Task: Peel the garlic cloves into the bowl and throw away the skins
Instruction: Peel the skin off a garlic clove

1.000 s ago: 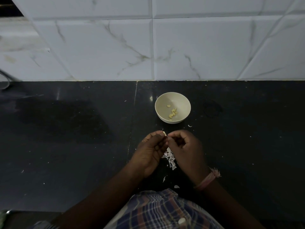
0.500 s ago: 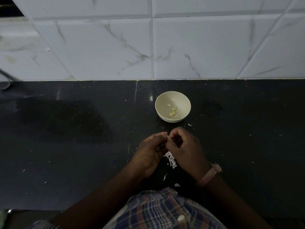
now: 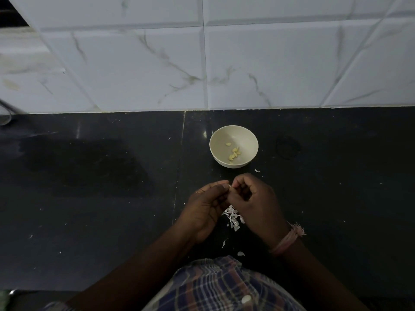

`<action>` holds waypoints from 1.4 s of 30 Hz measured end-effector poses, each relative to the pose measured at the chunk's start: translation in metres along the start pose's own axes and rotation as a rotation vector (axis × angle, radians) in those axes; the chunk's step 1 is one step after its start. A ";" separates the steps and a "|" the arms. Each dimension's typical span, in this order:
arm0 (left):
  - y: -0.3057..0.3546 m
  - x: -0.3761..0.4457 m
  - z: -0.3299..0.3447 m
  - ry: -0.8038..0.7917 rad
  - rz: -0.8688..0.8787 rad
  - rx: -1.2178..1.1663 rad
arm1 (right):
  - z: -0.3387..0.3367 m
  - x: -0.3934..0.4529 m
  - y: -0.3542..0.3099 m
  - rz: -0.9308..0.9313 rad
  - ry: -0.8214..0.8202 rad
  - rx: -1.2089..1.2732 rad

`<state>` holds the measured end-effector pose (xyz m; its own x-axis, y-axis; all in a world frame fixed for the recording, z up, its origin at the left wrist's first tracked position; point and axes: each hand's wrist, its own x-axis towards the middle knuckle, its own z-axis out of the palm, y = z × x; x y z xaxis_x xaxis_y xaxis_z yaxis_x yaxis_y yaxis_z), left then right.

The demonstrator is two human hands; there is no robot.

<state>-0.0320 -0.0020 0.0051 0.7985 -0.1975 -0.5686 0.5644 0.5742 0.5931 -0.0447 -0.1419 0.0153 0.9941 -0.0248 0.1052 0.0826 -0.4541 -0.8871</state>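
Left hand (image 3: 207,206) and right hand (image 3: 251,202) meet at frame centre, fingertips curled and pinching a small clove (image 3: 230,186) between them. Bowl (image 3: 233,133) with peeled cloves (image 3: 233,152) sits just above; skins (image 3: 232,217) lie below the hands.

Whatever the left hand (image 3: 205,207) and right hand (image 3: 252,204) pinch between their fingertips at twelve o'clock is hidden. Both forearms run off the bottom edge.
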 end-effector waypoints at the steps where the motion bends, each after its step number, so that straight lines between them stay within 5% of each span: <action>1: 0.000 0.000 0.000 -0.002 -0.002 0.001 | 0.000 0.000 0.000 0.004 -0.001 0.001; 20: -0.002 -0.003 0.005 0.029 -0.102 -0.159 | 0.015 -0.009 0.006 0.121 0.118 0.087; 28: -0.003 0.001 0.000 0.042 -0.046 -0.131 | 0.015 -0.006 0.020 0.171 0.062 -0.170; 37: -0.007 0.009 -0.008 0.063 0.009 0.051 | 0.007 0.005 0.017 -0.054 0.015 -0.017; 42: 0.003 0.016 -0.004 0.058 -0.061 0.070 | 0.007 0.016 0.014 0.192 -0.011 0.220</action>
<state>-0.0187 -0.0007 -0.0042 0.7497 -0.1830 -0.6360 0.6266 0.5055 0.5932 -0.0272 -0.1419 0.0017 0.9936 -0.0818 -0.0776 -0.0950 -0.2376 -0.9667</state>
